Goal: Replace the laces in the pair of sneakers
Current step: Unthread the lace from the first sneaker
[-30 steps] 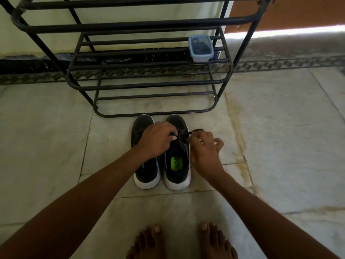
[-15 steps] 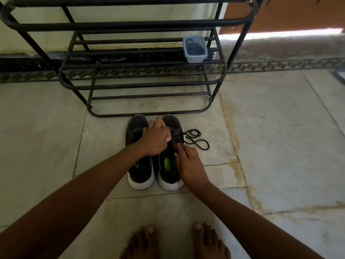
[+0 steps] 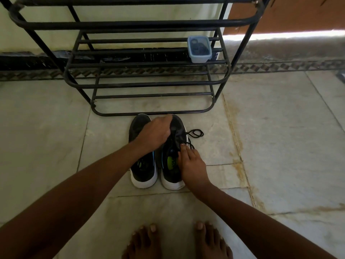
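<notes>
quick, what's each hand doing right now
Left hand: curled over the front of the right sneaker, holding it.
Right hand: fingers at that sneaker's side by the loose black lace; grip cannot be told.

The hands (image 3: 173, 146) hide both sneakers' (image 3: 143, 171) lace eyelets.

A person's left hand (image 3: 155, 132) grips the right sneaker (image 3: 173, 156) while the right hand (image 3: 193, 163) pinches its black lace (image 3: 196, 133).

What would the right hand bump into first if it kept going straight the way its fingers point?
Probably the left hand, which grips the right sneaker just beyond the right hand; its fingertips already touch the sneaker's lacing. Depth is hard to judge.
</notes>
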Demonstrator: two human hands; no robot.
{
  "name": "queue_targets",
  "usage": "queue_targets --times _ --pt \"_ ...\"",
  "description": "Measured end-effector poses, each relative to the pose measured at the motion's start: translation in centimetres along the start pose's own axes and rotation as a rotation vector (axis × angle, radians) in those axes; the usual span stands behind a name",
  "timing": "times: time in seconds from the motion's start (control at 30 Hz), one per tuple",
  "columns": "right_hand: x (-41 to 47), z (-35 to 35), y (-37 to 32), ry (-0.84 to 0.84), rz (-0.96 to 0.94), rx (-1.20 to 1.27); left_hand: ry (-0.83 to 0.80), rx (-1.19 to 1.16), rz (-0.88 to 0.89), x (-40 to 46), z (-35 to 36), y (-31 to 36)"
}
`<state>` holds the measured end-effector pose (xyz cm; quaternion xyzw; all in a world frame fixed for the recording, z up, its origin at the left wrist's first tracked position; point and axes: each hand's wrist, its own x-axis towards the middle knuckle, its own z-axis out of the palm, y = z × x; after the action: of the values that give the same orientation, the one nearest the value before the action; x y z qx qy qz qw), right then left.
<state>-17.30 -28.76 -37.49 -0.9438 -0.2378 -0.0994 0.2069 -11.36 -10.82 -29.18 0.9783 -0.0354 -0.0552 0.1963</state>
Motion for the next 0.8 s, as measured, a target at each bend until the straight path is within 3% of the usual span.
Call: queue_targets --times 0.07,0.1,0.13,0.2,0.27,0.4,0.47,0.57,0.63,0.67,0.8 --pt "0.0 0.0 0.0 -0.004 -0.008 -0.009 0.045 -0.522 -0.227 -0.2 0.2 0.7" --pt "0.0 0.0 0.0 -0.005 -0.007 -0.007 0.023 -0.669 -0.288 -0.1 -0.1 0.8" --pt "0.0 -0.1 0.0 -0.01 -0.001 0.001 -0.017 -0.682 -0.281 0.0 -0.5 0.6" --pt "-0.1 -0.1 0.0 -0.024 0.016 0.021 -0.104 -0.394 -0.138 0.1 -1.0 -0.3" --pt "-0.1 -0.1 -0.1 -0.035 0.027 0.031 -0.078 -0.141 -0.023 -0.3 -0.4 -0.8" --pt "0.0 -0.2 -0.1 -0.048 0.034 0.026 0.135 -0.287 -0.08 -1.0 2.1 -0.2" --pt "-0.1 -0.1 0.0 -0.047 0.029 0.023 0.186 -0.541 -0.231 -0.7 2.1 0.2" --pt "-0.1 -0.2 -0.1 -0.043 0.033 0.009 0.221 -1.143 -0.467 0.2 0.0 -0.1" --pt "0.0 -0.3 -0.1 -0.041 0.028 -0.007 0.175 -1.312 -0.411 0.2 -1.1 -1.2" --pt "0.0 -0.3 -0.1 -0.038 0.021 -0.02 0.122 -1.222 -0.335 0.1 -1.5 -1.8" --pt "0.2 -0.5 0.1 -0.053 0.004 -0.032 -0.172 -0.315 0.028 -0.3 -1.8 -3.2"
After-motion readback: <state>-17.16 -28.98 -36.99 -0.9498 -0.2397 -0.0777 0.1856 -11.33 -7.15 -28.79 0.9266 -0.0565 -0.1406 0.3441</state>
